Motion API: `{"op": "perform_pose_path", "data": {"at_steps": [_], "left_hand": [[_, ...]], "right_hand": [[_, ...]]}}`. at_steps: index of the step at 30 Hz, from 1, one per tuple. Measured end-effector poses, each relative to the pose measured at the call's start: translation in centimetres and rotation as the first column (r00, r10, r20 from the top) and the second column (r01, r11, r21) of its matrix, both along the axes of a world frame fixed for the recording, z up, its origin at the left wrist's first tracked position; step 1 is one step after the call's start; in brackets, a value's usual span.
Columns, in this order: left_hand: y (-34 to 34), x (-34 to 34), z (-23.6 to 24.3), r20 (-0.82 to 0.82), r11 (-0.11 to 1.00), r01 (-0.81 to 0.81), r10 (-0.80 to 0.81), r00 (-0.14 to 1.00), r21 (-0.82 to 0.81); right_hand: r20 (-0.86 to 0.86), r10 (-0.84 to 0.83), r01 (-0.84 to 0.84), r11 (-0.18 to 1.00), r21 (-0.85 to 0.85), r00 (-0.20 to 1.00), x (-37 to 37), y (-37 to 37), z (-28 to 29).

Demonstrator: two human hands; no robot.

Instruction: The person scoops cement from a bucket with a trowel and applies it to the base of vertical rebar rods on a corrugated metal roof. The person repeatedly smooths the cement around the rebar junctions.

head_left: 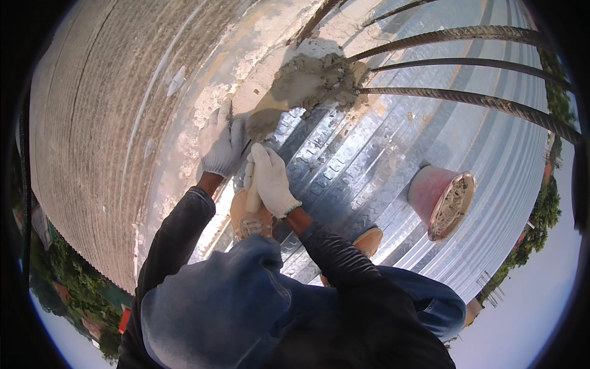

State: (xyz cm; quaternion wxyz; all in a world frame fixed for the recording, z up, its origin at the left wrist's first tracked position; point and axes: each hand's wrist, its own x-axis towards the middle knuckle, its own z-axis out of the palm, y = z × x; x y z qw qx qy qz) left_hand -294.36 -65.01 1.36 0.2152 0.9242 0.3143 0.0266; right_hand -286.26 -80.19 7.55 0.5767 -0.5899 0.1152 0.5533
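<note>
My right hand (270, 179), in a white knit glove, is closed around the pale handle of a trowel (252, 198). Only a thin dark edge of its blade shows between my hands. My left hand (221, 142), gloved too, lies with fingers stretched out against the rough concrete edge (195, 126). Just beyond the fingertips is a smear of wet mortar (263, 123). Farther off, a larger heap of wet mortar (307, 80) sits around the foot of the steel bars.
Several ribbed rebars (467, 98) stick out toward the right. A red bucket (423, 192) of mortar stands on the shiny corrugated metal decking (344, 166). Rough ribbed concrete (98, 123) covers the left. My shoe (251, 224) is close below my hands.
</note>
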Motion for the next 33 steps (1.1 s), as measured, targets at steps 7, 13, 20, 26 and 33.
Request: {"op": "perform_pose_path", "data": {"at_steps": [7,13,20,26,33], "left_hand": [[1.1,-2.1,-3.7,0.022,0.993,0.069,-0.072,0.997,0.096],[0.4,1.1,0.7,0.075,0.982,-0.188,0.188,0.979,-0.015],[0.5,1.2,1.1,0.009,0.959,-0.255,0.258,0.966,-0.12],[0.4,1.2,1.1,0.043,0.968,-0.243,0.246,0.968,-0.069],[-0.3,2.5,0.6,0.032,0.964,-0.241,0.246,0.969,-0.115]], "right_hand": [[0.067,-0.08,0.076,0.995,0.061,0.995,-1.6,1.8,0.2],[-0.161,-0.187,0.207,0.971,0.116,0.969,2.4,-0.2,1.2],[0.111,0.116,-0.12,0.993,0.023,0.987,7.6,-1.9,3.9],[0.282,0.244,-0.185,0.958,-0.218,0.928,11.1,-0.4,2.8],[0.747,0.658,-0.382,0.716,-0.584,0.091,7.6,-2.6,-5.2]]}}
